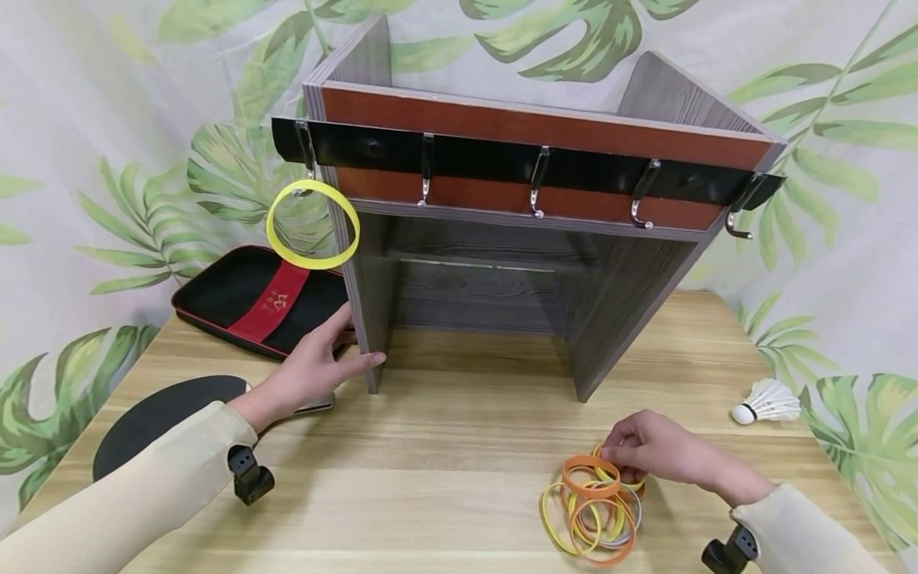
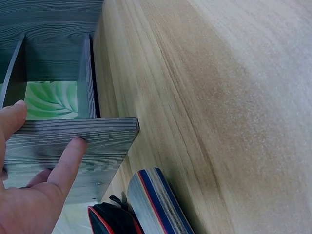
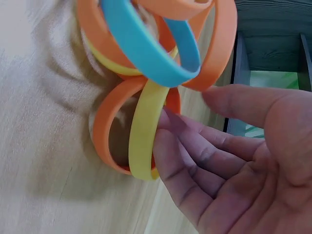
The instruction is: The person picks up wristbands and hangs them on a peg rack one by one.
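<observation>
My left hand (image 1: 311, 371) holds the left side panel of a grey wood-grain shelf (image 1: 595, 319), thumb over its front edge and fingers on the outer face. At the table's front right, my right hand (image 1: 663, 450) reaches into a tangled pile of silicone wristbands (image 1: 602, 510). Seen from the right wrist, its fingertips touch a yellow wristband (image 3: 144, 131), while the thumb stands apart near the orange ones. A blue wristband (image 3: 146, 48) lies on top there. One yellow wristband (image 1: 313, 263) hangs from the leftmost hook of the black hook rail (image 1: 484, 167) across the shelf's front.
Left of the shelf lie a black case with a red band (image 1: 268, 303) and a dark table-tennis bat (image 1: 165, 414). A white shuttlecock (image 1: 767, 402) rests near the right edge of the wooden table (image 1: 430, 494). A leaf-patterned cloth (image 1: 107, 80) hangs behind.
</observation>
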A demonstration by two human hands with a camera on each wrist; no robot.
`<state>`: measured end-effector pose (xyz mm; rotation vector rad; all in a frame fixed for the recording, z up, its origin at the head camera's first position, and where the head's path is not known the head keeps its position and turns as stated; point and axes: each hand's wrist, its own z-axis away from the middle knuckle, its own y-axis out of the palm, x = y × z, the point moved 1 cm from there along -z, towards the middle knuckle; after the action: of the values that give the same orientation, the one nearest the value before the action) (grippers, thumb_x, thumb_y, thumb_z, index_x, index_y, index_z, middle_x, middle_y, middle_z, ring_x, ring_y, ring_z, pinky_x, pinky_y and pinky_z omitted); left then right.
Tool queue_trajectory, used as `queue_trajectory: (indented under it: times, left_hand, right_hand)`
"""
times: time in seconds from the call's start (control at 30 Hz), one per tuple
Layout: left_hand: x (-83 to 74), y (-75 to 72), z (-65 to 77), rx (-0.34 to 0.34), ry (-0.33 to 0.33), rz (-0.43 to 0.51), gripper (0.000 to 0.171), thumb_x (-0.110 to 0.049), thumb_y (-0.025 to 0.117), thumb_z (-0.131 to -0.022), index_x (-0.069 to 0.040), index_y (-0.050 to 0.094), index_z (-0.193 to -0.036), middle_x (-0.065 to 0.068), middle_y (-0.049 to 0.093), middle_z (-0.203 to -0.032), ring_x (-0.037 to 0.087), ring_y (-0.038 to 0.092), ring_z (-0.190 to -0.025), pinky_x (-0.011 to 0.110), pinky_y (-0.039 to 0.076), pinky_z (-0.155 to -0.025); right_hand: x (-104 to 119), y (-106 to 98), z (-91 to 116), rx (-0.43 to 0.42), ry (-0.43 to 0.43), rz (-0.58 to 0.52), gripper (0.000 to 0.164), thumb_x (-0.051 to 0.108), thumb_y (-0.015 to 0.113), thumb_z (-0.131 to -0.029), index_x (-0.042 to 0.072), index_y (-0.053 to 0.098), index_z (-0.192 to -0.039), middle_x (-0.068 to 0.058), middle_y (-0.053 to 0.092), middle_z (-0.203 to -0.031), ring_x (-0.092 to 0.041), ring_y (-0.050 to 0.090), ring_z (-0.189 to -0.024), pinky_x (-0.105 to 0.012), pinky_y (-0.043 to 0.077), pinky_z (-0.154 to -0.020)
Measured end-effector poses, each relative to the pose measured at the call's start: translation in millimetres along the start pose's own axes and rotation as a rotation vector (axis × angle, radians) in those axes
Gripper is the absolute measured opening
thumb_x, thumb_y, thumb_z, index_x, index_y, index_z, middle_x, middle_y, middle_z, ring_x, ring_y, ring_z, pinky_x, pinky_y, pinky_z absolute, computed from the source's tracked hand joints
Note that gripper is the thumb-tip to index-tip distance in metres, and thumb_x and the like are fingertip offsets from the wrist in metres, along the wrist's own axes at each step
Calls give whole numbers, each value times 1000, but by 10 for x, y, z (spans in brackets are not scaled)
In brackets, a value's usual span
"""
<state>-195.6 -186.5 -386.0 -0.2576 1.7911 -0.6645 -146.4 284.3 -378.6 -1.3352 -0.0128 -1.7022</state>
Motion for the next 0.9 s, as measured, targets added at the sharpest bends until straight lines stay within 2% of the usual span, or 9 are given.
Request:
queue_trajectory:
  times: [0.23,0.53,0.73,0.9]
  left_hand:
    - [-18,-6,13,2,-2,2,83,-17,77,-96,-17,30,-165,17,52,-157,39,62,-133,60,47,-112]
    - [-45,-10,25,7,-5,12,85,-16,77,-96,-16,27,-166,19,52,-156,39,62,-132,58,48,-112]
    - [-34,-6,17,7,-4,10,84,-17,77,-96,-17,28,-165,19,52,-156,39,62,-133,60,47,-112]
    - [-13,-4,12,4,-20,2,84,-18,77,-96,-18,29,-165,18,52,-157,40,61,-134,59,47,-113]
  right_hand:
    - [1,20,1,24,-3,-44,23,13,64,-102,-7,74,-95,-6,72,-77,-7,65,-68,-24,57,-62]
    - [-16,13,17,56,-70,-46,19,7,62,-99,-8,74,-98,-4,72,-79,-3,64,-68,-23,58,-63]
    - [-11,-24,37,37,-111,-50,18,2,61,-97,-9,73,-103,-11,76,-86,-1,66,-73,-24,59,-65]
    - [-3,-60,39,42,-98,-108,20,3,61,-100,-13,69,-110,-15,76,-94,-2,68,-79,-23,60,-70]
